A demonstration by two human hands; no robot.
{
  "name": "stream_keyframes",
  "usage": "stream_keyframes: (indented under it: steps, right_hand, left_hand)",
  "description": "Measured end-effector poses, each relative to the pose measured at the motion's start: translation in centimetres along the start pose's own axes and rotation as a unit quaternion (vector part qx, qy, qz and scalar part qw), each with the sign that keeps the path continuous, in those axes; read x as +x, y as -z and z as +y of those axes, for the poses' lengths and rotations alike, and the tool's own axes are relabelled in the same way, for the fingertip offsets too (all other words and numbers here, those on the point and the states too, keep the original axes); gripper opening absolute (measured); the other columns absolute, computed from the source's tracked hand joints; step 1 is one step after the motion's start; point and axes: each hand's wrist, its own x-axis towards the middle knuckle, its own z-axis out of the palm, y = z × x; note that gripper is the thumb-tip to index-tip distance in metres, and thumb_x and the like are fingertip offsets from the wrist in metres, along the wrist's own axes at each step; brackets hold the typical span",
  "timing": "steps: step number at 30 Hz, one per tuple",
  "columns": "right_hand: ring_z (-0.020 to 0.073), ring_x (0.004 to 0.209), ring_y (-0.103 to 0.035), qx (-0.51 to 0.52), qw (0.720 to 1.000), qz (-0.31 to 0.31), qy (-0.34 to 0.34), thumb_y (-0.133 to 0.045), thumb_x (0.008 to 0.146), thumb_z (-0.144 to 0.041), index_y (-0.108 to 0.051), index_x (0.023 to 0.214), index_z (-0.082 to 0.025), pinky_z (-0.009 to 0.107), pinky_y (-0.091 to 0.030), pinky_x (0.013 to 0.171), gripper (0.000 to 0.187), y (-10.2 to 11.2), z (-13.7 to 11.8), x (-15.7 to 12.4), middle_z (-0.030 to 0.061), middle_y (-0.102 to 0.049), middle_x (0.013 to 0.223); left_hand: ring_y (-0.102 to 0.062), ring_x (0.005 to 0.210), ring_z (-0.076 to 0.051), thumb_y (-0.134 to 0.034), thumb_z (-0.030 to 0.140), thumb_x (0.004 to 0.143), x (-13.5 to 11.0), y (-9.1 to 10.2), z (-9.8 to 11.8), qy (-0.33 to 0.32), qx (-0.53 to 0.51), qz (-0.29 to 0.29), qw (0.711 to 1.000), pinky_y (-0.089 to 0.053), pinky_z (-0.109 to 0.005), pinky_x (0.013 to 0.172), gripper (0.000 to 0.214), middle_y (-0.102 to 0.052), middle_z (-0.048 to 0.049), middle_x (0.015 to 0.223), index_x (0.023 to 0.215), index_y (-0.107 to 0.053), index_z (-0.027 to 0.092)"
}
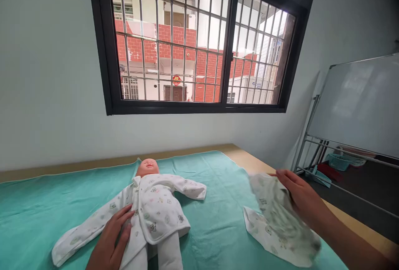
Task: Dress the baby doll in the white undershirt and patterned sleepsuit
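Note:
A baby doll [149, 166] lies on its back on a teal cloth [218, 203], wearing a white printed baby jacket [162, 203] with long sleeves spread to both sides. Below the jacket hem its white legs run out of the bottom of the picture. My left hand [110, 241] rests on the jacket's front edge at the left, fingers slightly apart. Off to the right, my right hand [294, 189] pinches a pair of white printed baby pants [274, 207], partly blurred by motion. Part of the garment touches the cloth.
The teal cloth covers a wooden table [237, 153] whose back edge runs along a white wall [56, 95]. Above is a barred window [187, 45] with a dark frame. To the right stands a whiteboard [358, 104] on a metal stand, with a blue plastic basket [344, 162] behind its bars.

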Motion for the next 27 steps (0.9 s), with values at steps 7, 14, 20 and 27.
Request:
stream_keyframes:
  steps: [7, 14, 20, 27]
  right_hand:
    - [0.0158, 0.066, -0.057, 0.295, 0.927, -0.232, 0.003, -0.063, 0.082, -0.052, -0.055, 0.080, -0.021, 0.029, -0.049, 0.062, 0.032, -12.4, -9.6, -3.1, -0.0015, -0.057, 0.070]
    - [0.0190, 0.093, -0.059, 0.015, 0.928, -0.257, 0.268, -0.058, 0.087, -0.038, -0.058, 0.076, -0.020, 0.035, -0.046, 0.085, 0.021, -24.0, -2.9, -4.1, 0.0040, -0.066, 0.098]
    - [0.0124, 0.063, -0.047, -0.190, 0.880, -0.285, 0.329, -0.046, 0.096, -0.036, -0.049, 0.064, -0.019, 0.026, -0.036, 0.060, 0.036, -24.2, 2.6, -7.7, -0.0019, -0.054, 0.069]
    - [0.0170, 0.074, -0.054, -0.299, 0.811, -0.390, 0.318, -0.083, 0.059, -0.034, -0.055, 0.079, -0.021, 0.026, -0.036, 0.064, 0.037, -20.6, 1.5, -12.8, -0.0013, -0.063, 0.086]
  left_hand:
    - [-0.058, 0.119, -0.026, -0.046, 0.041, 0.091, -0.3, 1.0, 1.6, 0.001, -0.021, 0.002, 1.000, -0.049, -0.048, 0.103, 0.029, -0.062, -0.0070, 0.128, 0.108, -0.064, 0.026]
    - [-0.054, 0.123, -0.032, -0.050, 0.056, 0.087, -1.8, 1.9, 3.8, 0.002, -0.118, -0.029, 0.993, -0.047, -0.048, 0.104, 0.051, -0.057, -0.0114, 0.135, 0.127, -0.056, 0.025]
    - [-0.050, 0.126, -0.034, -0.049, 0.057, 0.087, -1.9, 1.8, 3.7, -0.032, -0.120, -0.064, 0.990, -0.043, -0.051, 0.105, 0.060, -0.052, -0.0137, 0.138, 0.138, -0.044, 0.026]
    - [-0.041, 0.134, -0.039, -0.064, 0.067, 0.073, -2.4, 1.1, 4.0, -0.037, -0.153, -0.072, 0.985, -0.038, -0.057, 0.108, 0.089, -0.044, -0.0131, 0.146, 0.147, -0.031, 0.032]
